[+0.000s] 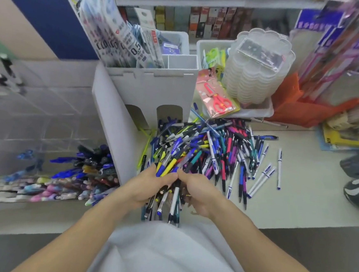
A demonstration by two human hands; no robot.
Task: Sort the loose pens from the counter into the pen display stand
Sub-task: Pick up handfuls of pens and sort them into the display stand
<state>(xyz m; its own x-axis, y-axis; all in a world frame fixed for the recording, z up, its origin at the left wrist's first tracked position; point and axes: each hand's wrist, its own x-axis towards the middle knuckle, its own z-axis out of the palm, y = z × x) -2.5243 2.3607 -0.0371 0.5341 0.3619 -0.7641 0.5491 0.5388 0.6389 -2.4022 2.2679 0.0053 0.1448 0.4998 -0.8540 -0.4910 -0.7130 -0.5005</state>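
A big heap of loose pens (216, 147) in many colours lies on the white counter (298, 199), spreading right into a few single white pens. At the heap's near edge my left hand (149, 185) and my right hand (198, 191) together grip a bundle of pens (170, 191), fingers curled round it; tips stick out above and below the hands. A clear tiered pen display stand (46, 125) stands at left, its lower rows filled with blue and pastel pens. The view is blurred.
A tall white cardboard stand (147, 90) with packaged pens on top rises behind the heap. Right of it sit a white tray (257, 114) with stacked clear containers, packaged red scissors (218, 100), orange bags and books. Dark objects lie at far right.
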